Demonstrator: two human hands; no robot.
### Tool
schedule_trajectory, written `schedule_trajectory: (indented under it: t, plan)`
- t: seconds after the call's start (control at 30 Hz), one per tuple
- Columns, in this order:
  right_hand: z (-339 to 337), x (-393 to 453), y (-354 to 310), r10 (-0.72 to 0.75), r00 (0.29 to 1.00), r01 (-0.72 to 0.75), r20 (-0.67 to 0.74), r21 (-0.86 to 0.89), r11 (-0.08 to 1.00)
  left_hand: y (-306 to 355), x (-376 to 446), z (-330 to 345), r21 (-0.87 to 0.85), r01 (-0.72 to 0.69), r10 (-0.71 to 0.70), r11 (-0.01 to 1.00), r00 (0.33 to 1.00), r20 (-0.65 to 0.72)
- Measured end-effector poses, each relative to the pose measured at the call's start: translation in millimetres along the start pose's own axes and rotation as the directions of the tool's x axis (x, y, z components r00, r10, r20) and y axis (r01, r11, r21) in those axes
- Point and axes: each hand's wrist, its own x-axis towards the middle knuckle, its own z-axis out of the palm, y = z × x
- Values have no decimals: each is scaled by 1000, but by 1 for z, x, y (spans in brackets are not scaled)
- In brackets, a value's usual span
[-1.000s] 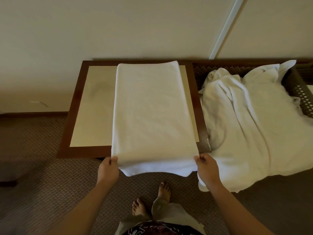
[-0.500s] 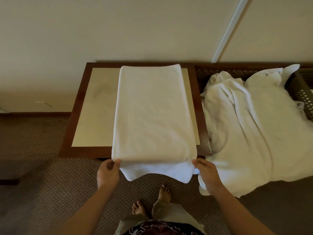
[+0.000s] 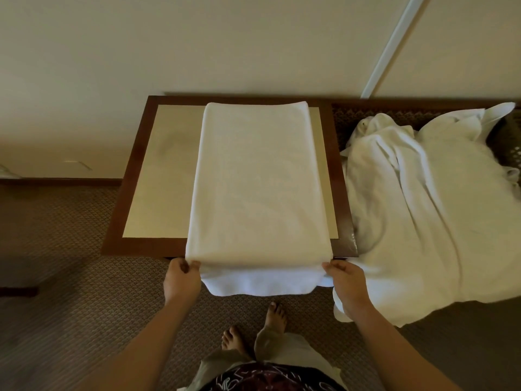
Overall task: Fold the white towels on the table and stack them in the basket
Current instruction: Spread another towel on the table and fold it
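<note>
A white towel (image 3: 256,182), folded lengthwise into a long strip, lies along the wooden table (image 3: 158,176) from its far edge to the near one, where its end hangs over. My left hand (image 3: 180,280) pinches the near left corner of the towel. At the near right corner my right hand (image 3: 345,283) grips the overhanging end. To the right, a heap of loose white towels (image 3: 423,207) spills out of a dark woven basket (image 3: 507,142), most of which it hides.
The table has a dark brown frame and a beige top, bare to the left of the towel. A cream wall stands right behind the table and basket. Patterned brown carpet (image 3: 70,292) covers the floor, and my bare feet (image 3: 253,325) are below the towel's end.
Both hands stay on the towel's near corners. The overhanging end has slid a little lower and closer to me, and my view has dropped slightly.
</note>
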Motion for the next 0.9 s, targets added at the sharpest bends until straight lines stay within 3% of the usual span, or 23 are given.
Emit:
schedule_trajectory:
  t: [0.17, 0.27, 0.4, 0.57, 0.7, 0.8, 0.9]
  plan:
    - [0, -10, -3, -97, 995, 97, -3, -31, 995, -4, -8, -12, -202, -28, 38, 979, 998, 46]
    - [0, -15, -5, -147, 987, 143, -58, -61, 988, -6, -3, -14, -233, 8, 16, 973, 995, 103]
    - [9, -15, -5, -188, 970, 147, -155, -244, 959, -1, 3, -13, -119, -12, 31, 993, 987, 161]
    - [19, -18, -10, -176, 962, 81, -207, -398, 914, 1, -1, -8, 54, -75, 71, 996, 995, 73]
    - [25, -22, -18, -393, 872, 116, -291, -657, 745, 8, -6, -7, 20, -73, 75, 997, 992, -102]
    - [31, -15, -33, -367, 896, 106, -252, -680, 726, 16, -5, -8, 45, -202, 207, 978, 960, -191]
    - [33, 4, -44, -316, 921, 88, -228, -667, 740, 31, 7, -6, 157, -244, 264, 957, 957, -120]
